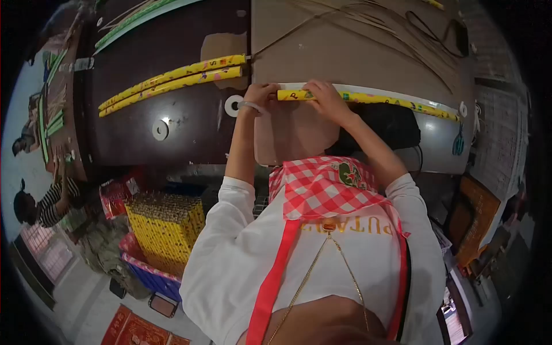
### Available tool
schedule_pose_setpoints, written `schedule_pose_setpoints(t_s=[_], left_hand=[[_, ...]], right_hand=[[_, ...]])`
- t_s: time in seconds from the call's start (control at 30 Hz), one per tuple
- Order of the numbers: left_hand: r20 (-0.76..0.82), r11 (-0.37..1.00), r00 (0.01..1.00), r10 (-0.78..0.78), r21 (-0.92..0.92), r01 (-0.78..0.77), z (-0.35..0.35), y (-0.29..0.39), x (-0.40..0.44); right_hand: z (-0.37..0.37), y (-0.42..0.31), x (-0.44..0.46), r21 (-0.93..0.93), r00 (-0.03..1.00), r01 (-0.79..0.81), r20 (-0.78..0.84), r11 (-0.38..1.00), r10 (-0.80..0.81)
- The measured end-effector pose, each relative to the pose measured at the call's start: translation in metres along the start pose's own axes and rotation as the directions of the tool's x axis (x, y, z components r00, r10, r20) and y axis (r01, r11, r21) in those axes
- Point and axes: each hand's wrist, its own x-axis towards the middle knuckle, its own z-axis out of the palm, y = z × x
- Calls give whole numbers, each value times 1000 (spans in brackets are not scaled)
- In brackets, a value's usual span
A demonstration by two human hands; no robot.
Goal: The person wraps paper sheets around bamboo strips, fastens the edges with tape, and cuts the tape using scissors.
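A long yellow printed tube [379, 99] lies across the table, with a white strip [402, 99] along its far side. My left hand [261, 96] is at the tube's left end, its fingers curled together; what they hold, if anything, is too small to tell. My right hand [328, 100] is closed over the tube a little to the right of that end. Two more yellow tubes [172, 80] lie side by side on the dark table at the left. A white tape roll [233, 106] sits just left of my left wrist.
Another tape roll [160, 130] lies at left. Scissors [458, 144] and a black cloth-like item [382, 129] are at right. Thin brown strips [374, 23] cross the far table. A blue basket [152, 279] holds many yellow tubes. Another person [49, 201] is at far left.
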Motion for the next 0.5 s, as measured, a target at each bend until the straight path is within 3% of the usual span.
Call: schedule_pose_setpoints(t_s=[0.1, 0.17, 0.3, 0.4, 0.47, 0.5], left_hand=[[-15, 999, 1000, -4, 51, 5, 2, 0, -6], [-42, 974, 992, 122, 200, -111, 3, -2, -4], [-46, 928, 980, 195, 332, -170, 4, -5, -4], [-119, 689, 904, 410, 689, -222, 8, -7, -2], [-90, 495, 813, 575, 829, -259, 12, -10, 0], [-72, 491, 802, 593, 822, -289, 13, -8, -1]], right_hand=[[4, 2, -2, -31, 1000, -12, 4, 999, 12], [5, 3, -3, -37, 999, -29, 16, 999, 30], [10, 5, -5, -73, 1000, -15, -10, 997, 14], [13, 5, -4, -117, 999, -14, -50, 993, 8], [11, 4, -5, -156, 997, -27, -80, 987, 15], [11, 5, -3, -141, 997, -15, -76, 990, 5]])
